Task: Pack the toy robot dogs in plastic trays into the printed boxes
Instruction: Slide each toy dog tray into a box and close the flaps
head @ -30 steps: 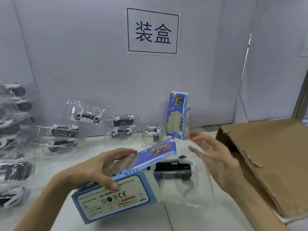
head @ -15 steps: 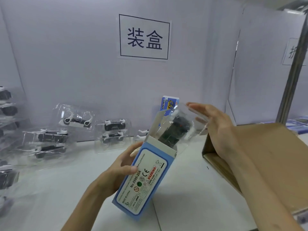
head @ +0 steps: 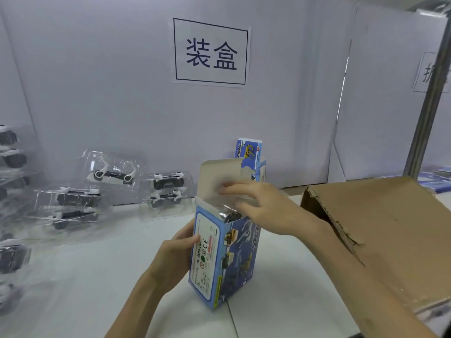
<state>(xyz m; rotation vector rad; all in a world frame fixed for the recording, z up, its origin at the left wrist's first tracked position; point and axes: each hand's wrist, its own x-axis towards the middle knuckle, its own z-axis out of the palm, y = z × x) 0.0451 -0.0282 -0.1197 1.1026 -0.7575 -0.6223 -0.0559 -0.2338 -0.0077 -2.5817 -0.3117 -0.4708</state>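
Note:
A blue printed box [head: 220,262] stands nearly upright on the white table, its top flap open. My left hand [head: 174,258] grips the box's left side. My right hand [head: 260,207] rests over the open mouth, fingers spread on the clear plastic tray [head: 228,212] that sits almost wholly inside; a black toy robot dog shows just under the rim. Several more clear trays with black and white robot dogs [head: 111,173] lie on the left of the table.
A second printed box [head: 251,157] stands upright behind the held one against the grey back wall. A large brown cardboard carton [head: 380,230] lies open at the right. Stacked trays [head: 12,154] crowd the far left edge. A metal post [head: 429,93] rises at the right.
The box swung from lying flat to nearly upright in my left hand. The tray slid down into it, and my right hand came from beside the tray onto the box's mouth.

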